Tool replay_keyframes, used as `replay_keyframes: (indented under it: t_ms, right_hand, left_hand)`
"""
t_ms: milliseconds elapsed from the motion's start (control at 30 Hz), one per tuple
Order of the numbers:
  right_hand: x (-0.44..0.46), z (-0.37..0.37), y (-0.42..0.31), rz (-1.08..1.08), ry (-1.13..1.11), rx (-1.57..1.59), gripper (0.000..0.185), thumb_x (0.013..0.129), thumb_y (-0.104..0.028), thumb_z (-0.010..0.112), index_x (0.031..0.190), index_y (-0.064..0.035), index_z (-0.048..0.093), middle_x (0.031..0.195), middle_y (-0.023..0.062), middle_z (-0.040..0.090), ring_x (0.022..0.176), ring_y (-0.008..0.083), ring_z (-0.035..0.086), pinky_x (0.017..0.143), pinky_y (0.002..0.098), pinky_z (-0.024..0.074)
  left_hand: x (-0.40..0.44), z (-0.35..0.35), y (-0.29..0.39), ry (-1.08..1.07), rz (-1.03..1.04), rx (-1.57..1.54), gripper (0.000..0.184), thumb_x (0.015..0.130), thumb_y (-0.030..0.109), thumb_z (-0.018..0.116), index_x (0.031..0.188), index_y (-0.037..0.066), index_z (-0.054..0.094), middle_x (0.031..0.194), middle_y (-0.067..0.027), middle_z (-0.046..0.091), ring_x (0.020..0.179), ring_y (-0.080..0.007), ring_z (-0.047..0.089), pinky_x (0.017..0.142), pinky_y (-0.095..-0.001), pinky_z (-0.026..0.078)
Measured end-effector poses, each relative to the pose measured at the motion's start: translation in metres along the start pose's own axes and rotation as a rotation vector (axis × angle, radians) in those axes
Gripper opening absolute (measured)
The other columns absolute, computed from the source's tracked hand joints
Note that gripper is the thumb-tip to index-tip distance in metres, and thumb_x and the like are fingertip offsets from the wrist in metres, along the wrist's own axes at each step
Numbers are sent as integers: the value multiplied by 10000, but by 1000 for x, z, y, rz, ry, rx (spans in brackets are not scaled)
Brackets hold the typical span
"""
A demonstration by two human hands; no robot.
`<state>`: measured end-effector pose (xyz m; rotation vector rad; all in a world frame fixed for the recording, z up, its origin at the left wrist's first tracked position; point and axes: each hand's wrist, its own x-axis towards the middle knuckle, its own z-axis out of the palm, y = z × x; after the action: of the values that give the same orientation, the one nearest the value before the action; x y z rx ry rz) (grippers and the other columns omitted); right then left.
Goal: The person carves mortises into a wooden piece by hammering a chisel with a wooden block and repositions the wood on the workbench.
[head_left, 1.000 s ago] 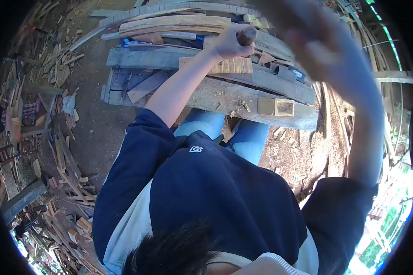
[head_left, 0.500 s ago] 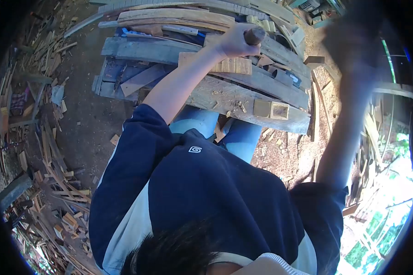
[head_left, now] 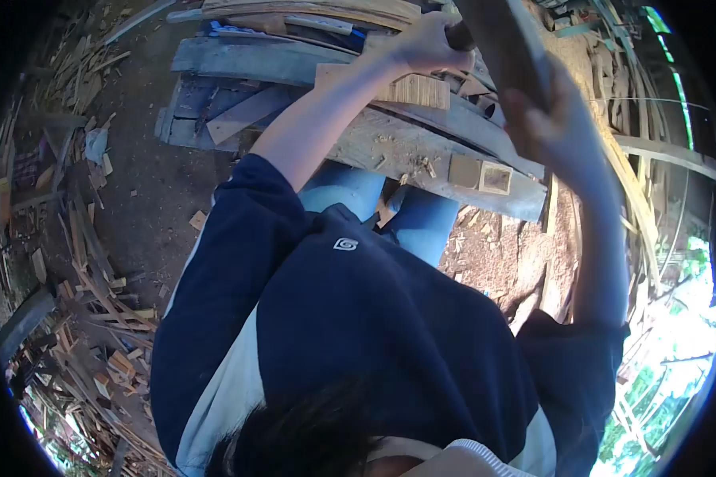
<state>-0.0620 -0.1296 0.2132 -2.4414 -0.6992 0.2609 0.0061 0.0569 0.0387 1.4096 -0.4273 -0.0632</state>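
Near the top middle, my left hand (head_left: 431, 46) is closed around a chisel, whose rounded dark handle end (head_left: 459, 36) sticks out of the fist; its blade is hidden. My right hand (head_left: 550, 127) grips a thick, dark wooden mallet (head_left: 501, 44), slightly blurred, which overlaps the handle end in view; I cannot tell whether they touch. Below my left hand, a light-coloured wood piece (head_left: 418, 91) lies across the workbench (head_left: 374, 143) of heavy planks. On the bench's near edge sits a small wooden block (head_left: 465, 170) with a square hollow-looking end.
Stacked boards (head_left: 254, 62) cover the bench's far side. Wood chips (head_left: 426, 167) lie on its near plank. Offcuts (head_left: 123, 366) are heaped on the ground at the left, and long strips (head_left: 640, 207) stand at the right. My knees (head_left: 342, 191) are against the near edge.
My right hand has swung the mallet down and leftward from the upper right to the chisel handle. My left hand keeps its grip, shifted slightly up and right in view.
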Motion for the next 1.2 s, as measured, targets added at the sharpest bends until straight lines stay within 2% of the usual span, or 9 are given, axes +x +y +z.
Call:
replay_keyframes:
  t_ms: [100, 133, 267, 500, 567, 800, 900, 1100, 1200]
  right_hand:
    - [8, -51, -17, 103, -119, 244, 446, 915, -190, 649, 1314, -59, 499, 906, 66, 673, 711, 136, 666, 593, 260, 542]
    - [14, -80, -4, 103, 6, 169, 479, 915, -215, 656, 1346, -83, 494, 932, 81, 685, 724, 145, 677, 599, 259, 547]
    - [21, -85, -12, 47, 338, 22, 477, 915, -220, 654, 1349, -88, 506, 953, 82, 688, 762, 143, 678, 649, 276, 551]
    - [21, -62, -3, 199, -90, 63, 476, 914, -229, 650, 1355, -95, 527, 990, 84, 692, 827, 139, 680, 737, 306, 558]
    - [22, -102, -63, -120, -256, -201, 850, 899, -395, 661, 1509, -16, 207, 1379, 246, 462, 1177, 288, 517, 991, 416, 432]
    - [42, -46, -36, -377, 217, -393, 885, 871, -349, 671, 1545, -129, 141, 1381, 187, 493, 1166, 270, 530, 1012, 414, 411]
    - [57, -42, -8, 139, -47, -130, 422, 931, -234, 625, 1320, -83, 560, 1008, 63, 697, 855, 125, 678, 750, 306, 555]
    - [90, -69, 11, 427, 134, -504, 389, 944, -236, 604, 1293, -68, 578, 1009, 51, 707, 878, 137, 683, 737, 297, 553]
    - [42, -40, 74, 266, -1, 514, 472, 946, -329, 573, 1186, 78, 583, 961, 164, 696, 856, 236, 695, 788, 330, 555]
  left_hand:
    - [6, 13, 2, 55, 286, -24, 175, 820, 131, 693, 787, 85, 527, 688, 29, 505, 626, -73, 484, 568, -271, 407]
    - [11, 14, -16, 157, 339, 113, 207, 712, 136, 740, 880, 58, 647, 704, 23, 602, 618, -60, 526, 560, -257, 428]
    - [12, 3, -2, 2, 174, 39, 154, 737, 114, 672, 840, 76, 564, 697, 30, 495, 664, -68, 469, 602, -270, 414]
    - [19, -6, -5, 16, 204, -23, 183, 737, 162, 687, 837, 60, 573, 679, 18, 532, 574, -110, 486, 550, -303, 413]
    - [21, -4, -7, 50, 233, -101, 157, 752, 153, 680, 818, 57, 574, 639, 15, 519, 562, -110, 490, 535, -302, 406]
    - [24, -13, -4, 67, 42, -148, 145, 790, 114, 666, 747, 90, 530, 576, -9, 493, 468, -115, 476, 454, -301, 387]
    - [25, -13, 2, 67, 10, -243, 165, 798, 140, 670, 727, 91, 529, 569, -13, 500, 464, -115, 493, 453, -291, 400]
    - [45, -29, -23, 57, 130, -248, 195, 815, 203, 673, 721, 92, 543, 557, -5, 504, 448, -115, 491, 447, -276, 397]
    - [47, -32, -22, 114, 106, -219, 216, 829, 222, 679, 714, 94, 549, 544, -10, 510, 432, -119, 486, 438, -284, 392]
